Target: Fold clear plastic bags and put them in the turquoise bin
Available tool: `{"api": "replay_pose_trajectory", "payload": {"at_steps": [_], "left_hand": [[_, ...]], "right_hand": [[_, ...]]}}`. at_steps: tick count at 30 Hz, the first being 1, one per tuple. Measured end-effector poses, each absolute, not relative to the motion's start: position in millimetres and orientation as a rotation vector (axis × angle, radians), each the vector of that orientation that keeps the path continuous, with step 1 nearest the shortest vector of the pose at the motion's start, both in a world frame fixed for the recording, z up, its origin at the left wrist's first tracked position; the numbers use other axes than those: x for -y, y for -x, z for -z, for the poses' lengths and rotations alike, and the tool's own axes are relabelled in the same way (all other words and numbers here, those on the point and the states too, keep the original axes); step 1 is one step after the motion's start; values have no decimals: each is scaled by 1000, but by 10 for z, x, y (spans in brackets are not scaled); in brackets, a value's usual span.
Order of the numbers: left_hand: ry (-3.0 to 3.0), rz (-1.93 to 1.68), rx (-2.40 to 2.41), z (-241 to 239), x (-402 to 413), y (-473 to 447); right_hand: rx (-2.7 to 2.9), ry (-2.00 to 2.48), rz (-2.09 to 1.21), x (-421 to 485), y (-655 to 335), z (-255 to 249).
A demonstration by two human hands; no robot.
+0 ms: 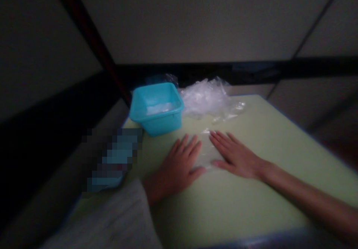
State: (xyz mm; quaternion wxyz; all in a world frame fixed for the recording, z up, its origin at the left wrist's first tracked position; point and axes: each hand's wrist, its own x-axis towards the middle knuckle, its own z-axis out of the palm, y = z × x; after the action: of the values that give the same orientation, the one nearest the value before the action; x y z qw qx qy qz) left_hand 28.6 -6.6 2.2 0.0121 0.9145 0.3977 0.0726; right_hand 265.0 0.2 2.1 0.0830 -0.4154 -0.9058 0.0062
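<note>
A small clear plastic bag (207, 150) lies flat on the yellow-green table (223, 208). My left hand (181, 161) rests on the table at the bag's left edge, palm down with fingers spread. On the other side, my right hand (236, 153) lies flat, its fingertips and thumb on the bag's right edge. Beyond the hands stands a turquoise plastic basin (163, 124) with whitish plastic inside it. To the basin's right is a loose heap of clear plastic bags (205, 97).
A pixelated phone-like object (117, 159) lies at the table's left edge. Pale panelled walls (195, 21) with dark strips rise behind the table and to the left. The scene is dim and somewhat blurred.
</note>
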Motion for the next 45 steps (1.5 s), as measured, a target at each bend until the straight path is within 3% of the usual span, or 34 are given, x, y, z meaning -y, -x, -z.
{"api": "replay_pose_trajectory", "payload": {"at_steps": [13, 21, 35, 45], "left_hand": [[-2828, -281, -1199, 11, 36, -259], [-2895, -545, -926, -130, 125, -193], [-2867, -450, -927, -175, 173, -206], [-2804, -562, -949, -154, 159, -224]], "right_hand": [[2651, 1230, -103, -6, -2680, -23], [2732, 770, -426, 81, -2862, -435], [2919, 838, 113, 201, -2928, -387], [2668, 909, 0, 230, -2921, -468]]}}
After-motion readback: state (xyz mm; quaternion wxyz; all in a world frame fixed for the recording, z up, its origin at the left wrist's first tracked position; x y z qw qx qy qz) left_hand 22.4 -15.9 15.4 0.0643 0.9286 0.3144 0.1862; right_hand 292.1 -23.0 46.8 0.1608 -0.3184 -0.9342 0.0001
